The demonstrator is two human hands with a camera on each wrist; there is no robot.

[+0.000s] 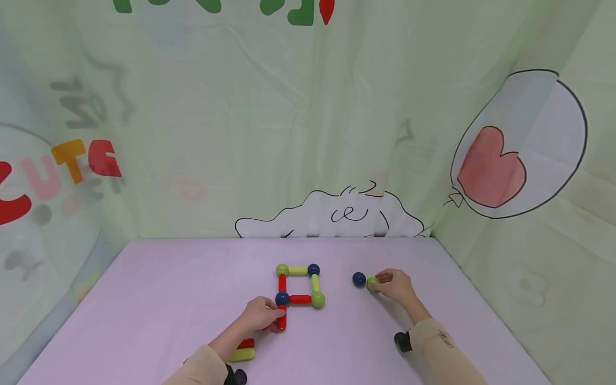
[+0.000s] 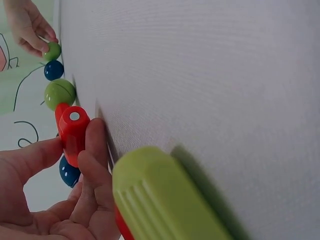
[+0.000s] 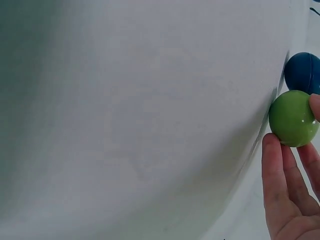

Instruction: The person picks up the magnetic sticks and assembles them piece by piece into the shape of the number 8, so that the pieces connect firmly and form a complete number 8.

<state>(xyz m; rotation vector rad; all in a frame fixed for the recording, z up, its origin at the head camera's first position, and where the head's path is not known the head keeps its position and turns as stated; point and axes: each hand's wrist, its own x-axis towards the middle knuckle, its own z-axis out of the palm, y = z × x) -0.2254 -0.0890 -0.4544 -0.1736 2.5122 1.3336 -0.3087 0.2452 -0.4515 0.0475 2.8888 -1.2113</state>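
Note:
A square of red and yellow-green rods joined by blue and green balls lies on the table. My left hand (image 1: pixel 261 314) pinches a red rod (image 1: pixel 282 320) that runs toward me from the square's near-left blue ball (image 1: pixel 282 298). In the left wrist view, that red rod (image 2: pixel 74 135) shows a round metallic tip between thumb and fingers. To the right of the square, my right hand (image 1: pixel 397 286) holds a loose green ball (image 1: pixel 372 284) by its fingertips. A loose blue ball (image 1: pixel 359 279) sits just left of it; in the right wrist view the green ball (image 3: pixel 294 119) partly overlaps it.
Beside the left forearm lie a spare red rod (image 1: pixel 246 344) and a yellow-green rod (image 1: pixel 243 354), partly covered by the sleeve. The square's near-right corner is a green ball (image 1: pixel 318 299). A printed curtain (image 1: pixel 216 133) hangs behind the pale table (image 1: pixel 168 289).

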